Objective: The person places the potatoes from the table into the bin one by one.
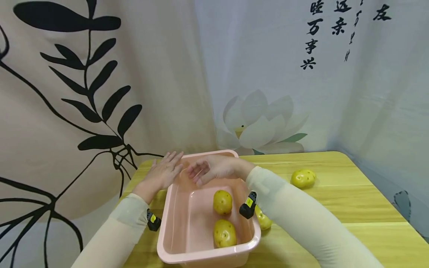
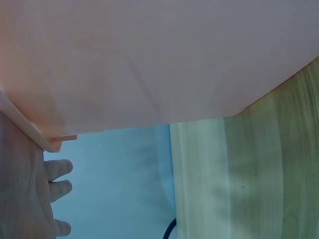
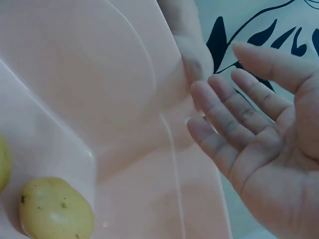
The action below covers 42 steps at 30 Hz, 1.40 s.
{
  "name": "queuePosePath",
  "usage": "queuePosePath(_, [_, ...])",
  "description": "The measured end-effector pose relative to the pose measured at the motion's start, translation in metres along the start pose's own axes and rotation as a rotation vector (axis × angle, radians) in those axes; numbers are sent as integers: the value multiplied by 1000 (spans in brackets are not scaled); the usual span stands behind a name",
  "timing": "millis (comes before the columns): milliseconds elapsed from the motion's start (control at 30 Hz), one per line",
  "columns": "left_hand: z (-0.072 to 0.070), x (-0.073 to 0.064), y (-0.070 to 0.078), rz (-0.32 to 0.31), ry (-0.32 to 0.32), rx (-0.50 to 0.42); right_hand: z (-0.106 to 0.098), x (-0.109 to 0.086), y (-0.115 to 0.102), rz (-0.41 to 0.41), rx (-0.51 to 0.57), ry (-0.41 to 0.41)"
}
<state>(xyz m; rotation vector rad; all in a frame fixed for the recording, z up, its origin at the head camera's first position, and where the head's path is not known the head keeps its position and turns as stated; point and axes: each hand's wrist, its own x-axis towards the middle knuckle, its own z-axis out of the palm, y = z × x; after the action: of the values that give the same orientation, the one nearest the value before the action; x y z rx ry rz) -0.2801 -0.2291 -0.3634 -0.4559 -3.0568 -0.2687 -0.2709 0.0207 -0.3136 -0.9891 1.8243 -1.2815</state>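
A pink plastic basin point(image 1: 204, 257) stands on the table with two yellow potatoes inside. One potato point(image 1: 222, 202) lies near the middle of its right side and the other potato point(image 1: 225, 233) closer to the front. My left hand point(image 1: 160, 175) rests at the far left corner of the rim, fingers straight; its palm lies along the rim in the left wrist view. Over the far end of the basin hovers my right hand point(image 1: 214, 169), fingers loosely bent and the palm bare in the right wrist view. Nothing is between its fingers.
Outside the basin's right wall, a potato point(image 1: 263, 219) is partly hidden by the right forearm. Another potato point(image 1: 303, 179) lies at the back right of the wooden table point(image 1: 348, 201). A printed curtain point(image 1: 167, 74) hangs behind the table.
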Motion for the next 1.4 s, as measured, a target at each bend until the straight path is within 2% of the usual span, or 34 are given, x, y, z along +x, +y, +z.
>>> queuePosePath(233, [1,-2,-2,-14,-9,-23,-6,-20,-10,-52,-67,23])
queuePosePath(467, [-6,-8,-8,-15,2,7,-6,-47,-17,-81,-98,69])
queuePosePath(700, [-5,-10,-11,-8,-1,-4,-11,-87,-12,-121,-226,151])
queuePosePath(867, [-2,-9,-10,2,3,-25,-18,-125,1,-115,-317,237])
queuePosePath(1167, [1,-4,-7,9,-17,-53,-30,-183,34,-137,-388,384])
queuePosePath(1400, [4,0,-5,11,-15,-77,-34,-214,52,-123,-303,501])
